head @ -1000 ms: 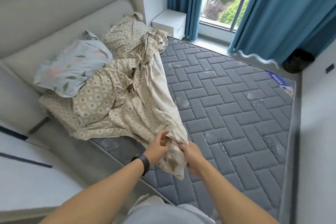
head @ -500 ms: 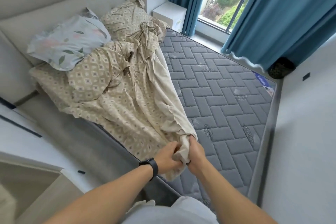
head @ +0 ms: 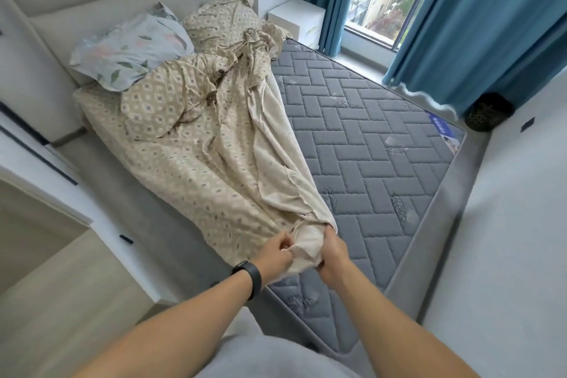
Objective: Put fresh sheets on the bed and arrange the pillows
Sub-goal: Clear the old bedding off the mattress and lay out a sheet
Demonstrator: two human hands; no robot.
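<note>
Both hands gripped one bunched corner of the beige diamond-patterned sheet (head: 202, 163) at the near edge of the grey quilted mattress (head: 368, 138) — the left hand (head: 277, 250), with a black wristband (head: 249, 276) on its wrist, pinched the cloth, and the right hand (head: 333, 250) clutched it just beside. The sheet lay rumpled over the mattress's left half, reaching the floral pillow (head: 129, 49) and a beige pillow (head: 221, 21) by the headboard. A blue label (head: 445, 133) at the mattress's far corner bore writing too small to read.
</note>
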